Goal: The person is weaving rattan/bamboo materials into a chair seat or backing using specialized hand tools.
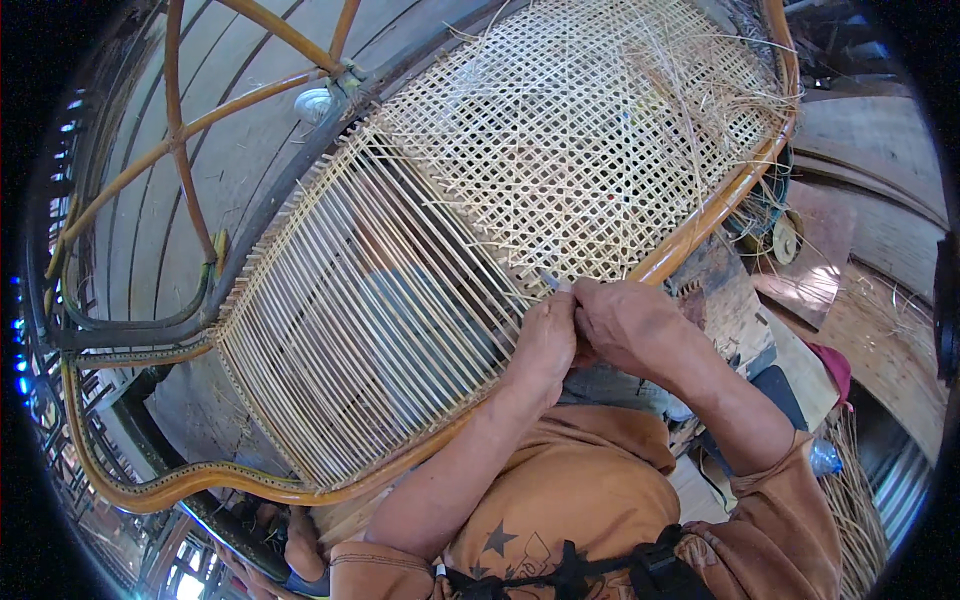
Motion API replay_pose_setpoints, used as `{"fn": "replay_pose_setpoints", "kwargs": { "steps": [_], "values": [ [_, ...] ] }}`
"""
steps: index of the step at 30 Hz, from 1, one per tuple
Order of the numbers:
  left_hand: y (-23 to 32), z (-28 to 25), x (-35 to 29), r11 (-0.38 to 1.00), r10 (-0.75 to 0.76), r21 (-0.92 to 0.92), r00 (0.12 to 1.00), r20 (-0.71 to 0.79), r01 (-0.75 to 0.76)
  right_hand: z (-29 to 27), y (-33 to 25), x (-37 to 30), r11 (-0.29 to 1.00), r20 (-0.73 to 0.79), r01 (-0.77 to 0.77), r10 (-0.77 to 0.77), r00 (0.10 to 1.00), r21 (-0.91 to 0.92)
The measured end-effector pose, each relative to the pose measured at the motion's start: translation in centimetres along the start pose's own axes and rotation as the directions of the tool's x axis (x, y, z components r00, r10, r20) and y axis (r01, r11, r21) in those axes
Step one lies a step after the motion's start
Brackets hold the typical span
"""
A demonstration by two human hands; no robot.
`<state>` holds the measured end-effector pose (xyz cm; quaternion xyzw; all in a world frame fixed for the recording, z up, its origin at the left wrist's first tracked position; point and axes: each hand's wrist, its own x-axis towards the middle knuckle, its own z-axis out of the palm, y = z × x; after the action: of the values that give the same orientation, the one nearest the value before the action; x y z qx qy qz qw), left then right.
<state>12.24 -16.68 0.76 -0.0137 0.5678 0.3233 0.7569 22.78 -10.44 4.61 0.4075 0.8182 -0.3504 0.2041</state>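
Observation:
A woven cane panel (560,150) fills one end of a curved rattan chair frame (690,235). Parallel cane strands (340,330), with gaps between them, span the other end. At the frame's near edge, by the panel's corner, my two hands meet with fingers closed. My left hand (548,335) is pinched beside the last strands; whatever it holds is hidden. Right against it, my right hand (630,318) is curled, seemingly around a small pointed metal blade (556,284) whose tip pokes out toward the weave. Its handle is hidden by the fingers.
Loose cane ends (750,100) stick up at the panel's far right. Rattan poles (175,140) cross at the upper left. Wooden boards (880,330) lie to the right, near a bundle of cane strips (855,490). Part of another person's arm (302,545) shows at the lower left.

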Motion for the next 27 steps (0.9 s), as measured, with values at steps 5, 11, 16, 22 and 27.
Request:
{"fn": "replay_pose_setpoints", "kwargs": {
  "steps": [5, 11, 16, 22, 27],
  "values": [
    [0.4, 0.1, -0.7, 0.992, 0.009, -0.123, 1.0, -0.013, -0.01, -1.2, -0.4, 0.1, 0.996, 0.001, 0.078, -0.078, 0.997, -0.041],
    [1.2, -0.3, 0.3, 0.983, -0.086, -0.156, 0.994, 0.065, 0.096, -2.3, -0.1, 2.1, 1.0, 0.139, 0.024, -0.026, 0.99, 0.017],
    [1.5, -0.1, 0.4, 0.974, -0.13, -0.179, 0.99, 0.059, 0.138, -2.3, -0.7, 0.8, 0.999, 0.087, -0.05, 0.051, 0.995, -0.004],
    [2.0, 0.9, -2.3, 0.994, -0.032, -0.106, 0.999, -0.016, 0.03, 0.1, -3.1, -3.2, 0.942, -0.156, -0.243, 0.283, 0.946, 0.231],
    [-1.2, -1.9, -2.2, 0.925, 0.195, 0.319, 0.979, 0.065, -0.206, 2.1, -3.3, -8.3, 0.869, -0.192, -0.141, 0.258, 0.947, 0.474]
  ]
}}
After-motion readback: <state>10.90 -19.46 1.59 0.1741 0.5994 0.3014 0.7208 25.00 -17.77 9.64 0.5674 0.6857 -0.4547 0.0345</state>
